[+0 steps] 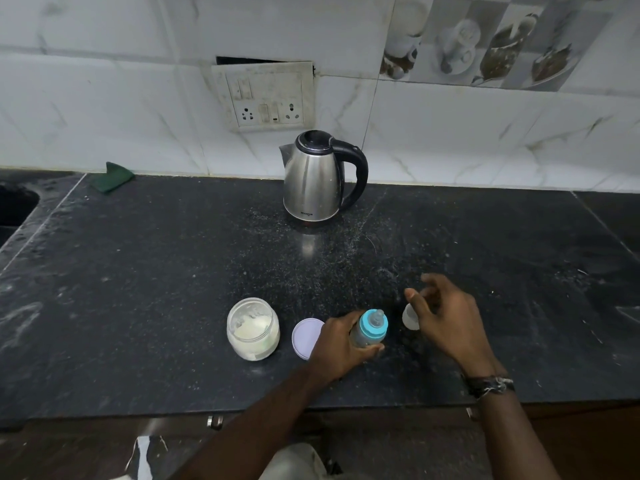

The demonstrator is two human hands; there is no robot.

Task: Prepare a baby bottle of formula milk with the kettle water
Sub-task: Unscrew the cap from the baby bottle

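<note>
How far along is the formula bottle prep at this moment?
Early stage. Done: the clear powder jar stands open, its lilac lid flat beside it, and the bottle's clear cap is off. In hand: the left hand has a grip on the baby bottle with the blue teat ring; the right hand hovers open. Left: unscrewing, powder, water from the steel kettle.

My left hand wraps the baby bottle, so I see only its blue collar and teat; the contents are hidden. My right hand is motion-blurred and covers most of the clear bottle cap. The lilac jar lid is partly behind my left hand. The sink is cut off at the left edge.
</note>
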